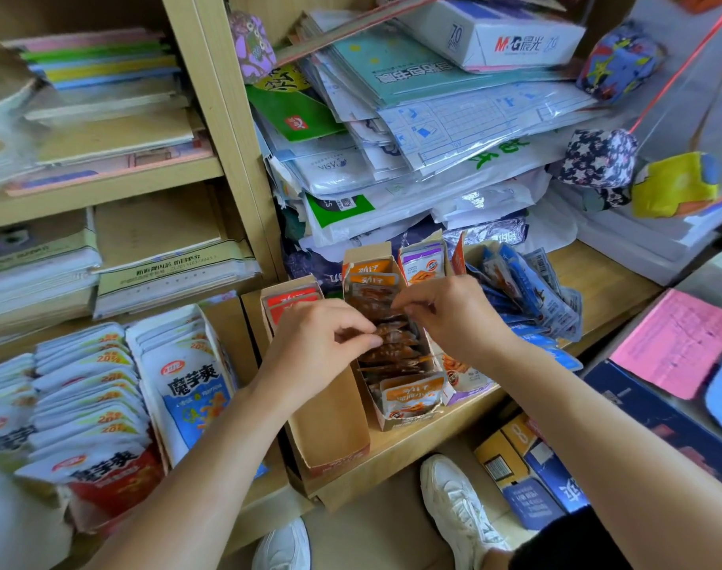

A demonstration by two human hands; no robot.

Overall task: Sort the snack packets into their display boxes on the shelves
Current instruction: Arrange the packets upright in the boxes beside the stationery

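A narrow cardboard display box (408, 421) of orange snack packets (408, 399) stands on the shelf in the middle. My left hand (314, 343) pinches the edge of an orange-brown packet (392, 337) in that box. My right hand (445, 310) pinches packets at the same row from the right. Left of it stands a mostly empty cardboard box (334, 429) with red packets (291, 302) at its back. A box with purple packets (423, 263) sits to the right, and loose blue packets (528, 290) lie in a heap beyond.
Large white konjac snack packs (190, 388) fill boxes at lower left. Stacks of paper and plastic-wrapped stationery (412, 129) crowd the shelf behind. Blue cartons (540, 479) and my white shoes (458, 503) are on the floor. A pink sheet (676, 343) lies at right.
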